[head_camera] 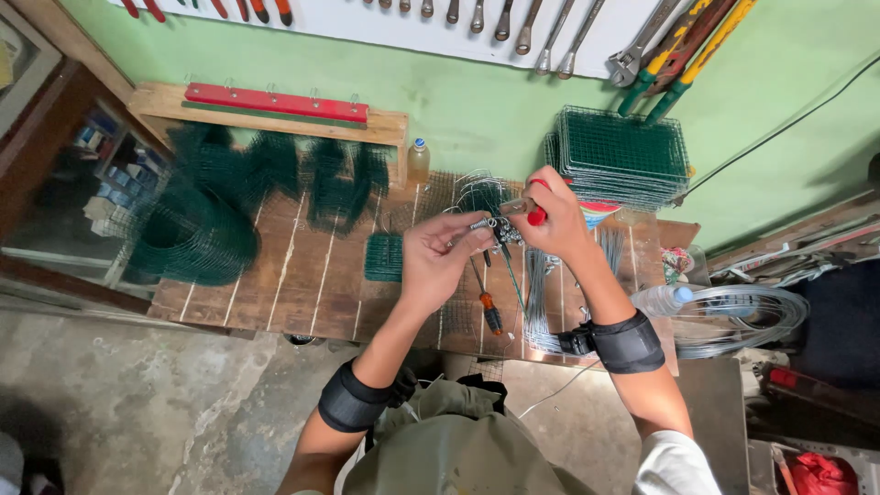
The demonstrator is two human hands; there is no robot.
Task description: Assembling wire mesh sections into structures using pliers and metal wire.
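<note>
The left hand [438, 255] is pinching a small wire spring [483, 222] in curled fingers above the wooden bench [302, 275], while the right hand [553, 220] is gripping red-handled pliers [534, 214] against it. A screwdriver [489, 307] is lying just below. Farther back, stacked green mesh panels [619, 156] are sitting against the green wall [477, 101].

Single head view, looking steeply down, close over wooden workbench [302, 275]; green wall [458, 101] beyond.

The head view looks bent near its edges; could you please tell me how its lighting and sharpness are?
Head view: soft even daylight, no harsh glare; wide-lens curvature bows the wooden bench and wall; the left hand and right hand are reasonably sharp, fine wire between them blurs together.
</note>
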